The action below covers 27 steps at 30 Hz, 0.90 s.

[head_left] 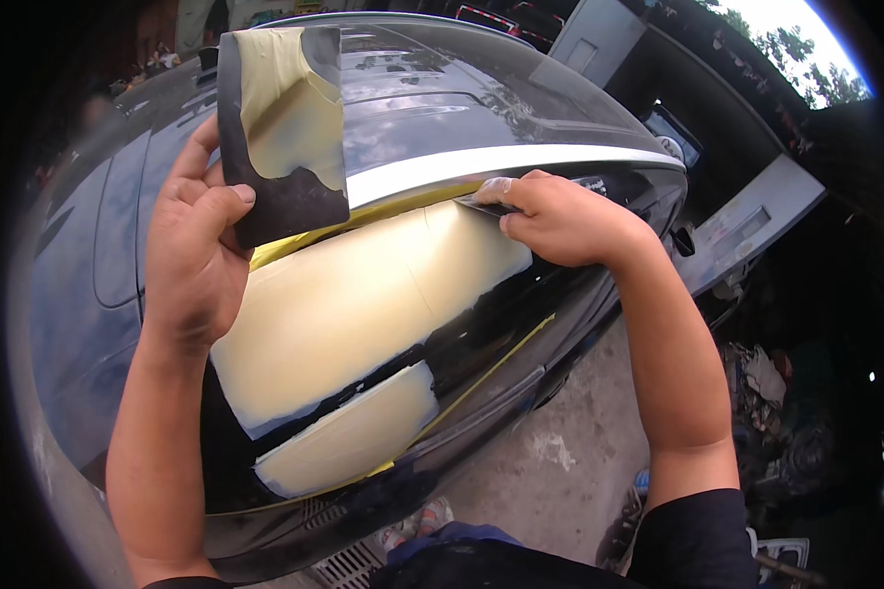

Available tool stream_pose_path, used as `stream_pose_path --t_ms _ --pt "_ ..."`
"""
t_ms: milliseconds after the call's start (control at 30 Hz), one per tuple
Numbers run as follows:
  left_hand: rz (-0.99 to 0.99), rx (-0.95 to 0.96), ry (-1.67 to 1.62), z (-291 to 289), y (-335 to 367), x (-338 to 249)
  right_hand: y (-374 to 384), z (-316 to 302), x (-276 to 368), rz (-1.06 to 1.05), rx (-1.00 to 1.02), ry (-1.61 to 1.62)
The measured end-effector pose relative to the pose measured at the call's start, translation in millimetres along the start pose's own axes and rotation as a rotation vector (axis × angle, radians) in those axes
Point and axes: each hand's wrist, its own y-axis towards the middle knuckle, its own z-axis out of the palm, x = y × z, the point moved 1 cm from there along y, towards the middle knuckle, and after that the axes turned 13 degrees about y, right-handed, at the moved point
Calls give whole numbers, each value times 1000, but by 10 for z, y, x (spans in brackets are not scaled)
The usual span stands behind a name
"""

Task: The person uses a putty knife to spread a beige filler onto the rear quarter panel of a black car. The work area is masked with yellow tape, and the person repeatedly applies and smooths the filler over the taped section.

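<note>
My left hand (201,221) is closed on the lower left edge of a dark, flat putty board (295,211), held upright above the car. A thick smear of pale yellow body filler (283,93) covers much of the board's face. Over the car panel, my right hand (560,216) grips a thin dark spreader (486,204), its edge against the far right part of a broad cream filler patch (363,285). White residue coats the right fingertips. A smaller filler patch (363,432) lies lower on the panel, nearer me.
Yellow masking tape (290,248) runs beneath the silver trim (501,157); more tape (491,373) follows the lower panel line. The dark car (432,88) fills the middle. Below are concrete floor (570,422) and a drain grate (349,567). Clutter (766,383) lies at the right.
</note>
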Motion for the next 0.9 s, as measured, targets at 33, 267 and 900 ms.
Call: stream_pose_path --t_ms 33,267,900 --pt "-1 -4 1 1 1 -4 -10 10 7 0 0 6" --pt "-1 13 57 -59 5 -2 -332 320 -26 -116 -144 -11" --pt "-3 -5 24 -14 5 -27 -674 325 -159 -114 -268 -38"
